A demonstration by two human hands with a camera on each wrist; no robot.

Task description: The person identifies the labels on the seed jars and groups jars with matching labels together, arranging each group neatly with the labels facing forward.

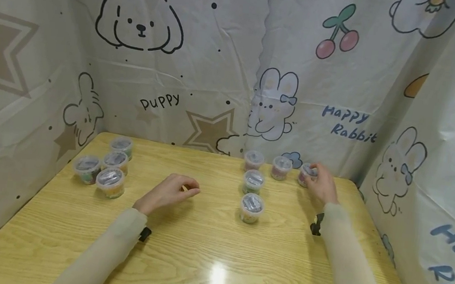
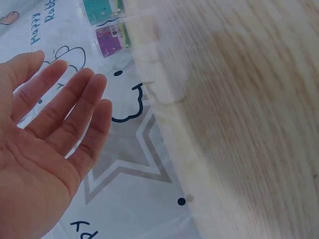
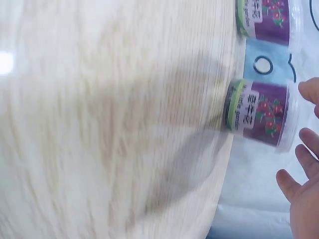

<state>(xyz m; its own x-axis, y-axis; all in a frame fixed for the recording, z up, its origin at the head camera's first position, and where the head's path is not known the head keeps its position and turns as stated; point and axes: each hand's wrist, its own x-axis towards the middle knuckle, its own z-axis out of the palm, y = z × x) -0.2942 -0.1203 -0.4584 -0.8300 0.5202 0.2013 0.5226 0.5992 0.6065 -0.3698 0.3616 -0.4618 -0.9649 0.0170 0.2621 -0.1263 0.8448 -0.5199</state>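
At the back right of the table, my right hand (image 1: 323, 186) is at a small clear-lidded plastic cup (image 1: 304, 175) with a purple label. In the right wrist view, the purple-labelled cup (image 3: 259, 114) stands upright, with thumb and fingertips right at its lid rim and the other fingers spread. My left hand (image 1: 171, 191) hovers over the middle of the table, holding nothing, its fingers (image 2: 70, 114) relaxed. Beside the right hand's cup stands another purple cup (image 1: 281, 168), then one more lidded cup (image 1: 254, 161) in the same back row.
In front of that row's left end stand a green cup (image 1: 254, 181) and an orange-labelled cup (image 1: 251, 208). Several lidded cups (image 1: 111, 183) cluster at the table's left. Patterned cloth (image 1: 219, 66) hangs behind and at both sides of the wooden table (image 1: 181, 254).
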